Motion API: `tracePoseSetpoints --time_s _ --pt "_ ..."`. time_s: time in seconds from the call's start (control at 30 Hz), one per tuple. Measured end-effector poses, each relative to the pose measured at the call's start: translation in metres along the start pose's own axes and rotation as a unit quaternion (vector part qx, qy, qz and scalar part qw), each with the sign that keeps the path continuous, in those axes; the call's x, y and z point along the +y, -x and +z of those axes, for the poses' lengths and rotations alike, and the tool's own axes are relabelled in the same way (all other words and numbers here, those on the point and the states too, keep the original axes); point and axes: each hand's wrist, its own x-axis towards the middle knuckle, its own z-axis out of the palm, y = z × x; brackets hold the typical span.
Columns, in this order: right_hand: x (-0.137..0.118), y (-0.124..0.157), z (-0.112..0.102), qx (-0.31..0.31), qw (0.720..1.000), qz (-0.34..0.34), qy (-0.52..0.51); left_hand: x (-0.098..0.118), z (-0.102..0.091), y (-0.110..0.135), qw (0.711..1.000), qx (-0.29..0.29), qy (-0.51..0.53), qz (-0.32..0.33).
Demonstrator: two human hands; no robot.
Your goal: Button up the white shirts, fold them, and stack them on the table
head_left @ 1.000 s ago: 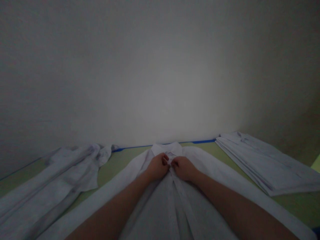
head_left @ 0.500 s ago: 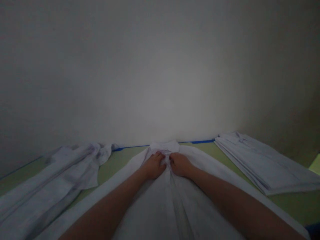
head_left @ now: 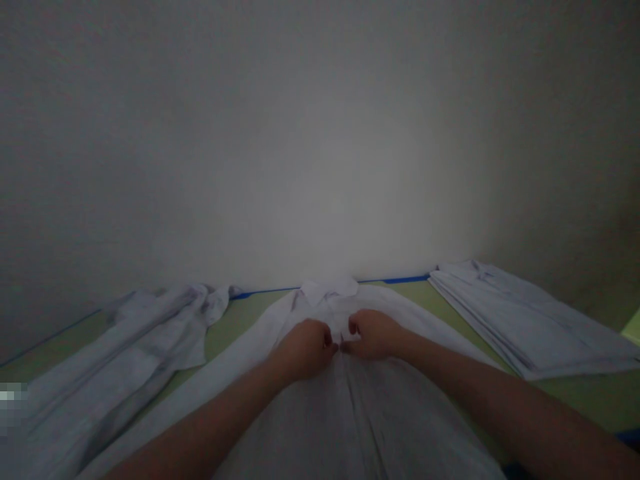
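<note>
A white collared shirt (head_left: 350, 413) lies front-up on the green table, collar toward the wall. My left hand (head_left: 305, 347) and my right hand (head_left: 375, 333) meet at the shirt's front placket, a little below the collar. Both hands have curled fingers pinching the cloth edges at the middle seam, thumbs nearly touching. What sits between the fingertips is too dim to make out beyond the fabric.
A loose pile of crumpled white shirts (head_left: 125, 353) lies at the left. A neat stack of folded white shirts (head_left: 525, 320) sits at the right. The green table (head_left: 235, 327) ends at a blue-taped edge against a plain wall.
Both hands slid back from just under the collar to a spot lower on the placket, and the fingers went from pressing the cloth to pinching it.
</note>
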Motion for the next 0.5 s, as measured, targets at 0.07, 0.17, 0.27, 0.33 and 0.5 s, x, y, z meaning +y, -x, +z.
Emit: tracePoseSetpoints --time_s 0.07,0.17,0.27,0.33,0.5 --pt "-0.009 0.013 0.003 -0.026 0.999 0.023 0.028 0.007 0.006 0.01 1.0 -0.025 0.014 0.005" --pt "-0.015 0.017 0.012 -0.035 0.997 0.055 0.043 0.012 0.015 0.012 1.0 -0.027 0.01 0.005" --pt "-0.012 0.012 0.016 -0.038 0.997 0.072 0.004 0.014 0.019 0.008 0.999 -0.032 0.013 -0.009" --pt "-0.008 0.01 0.013 -0.055 0.995 0.072 -0.034 0.016 0.018 0.005 0.999 -0.045 0.014 -0.017" --pt "0.0 0.014 -0.009 -0.072 0.991 0.095 -0.064 0.026 0.011 0.003 0.997 -0.068 0.01 -0.019"
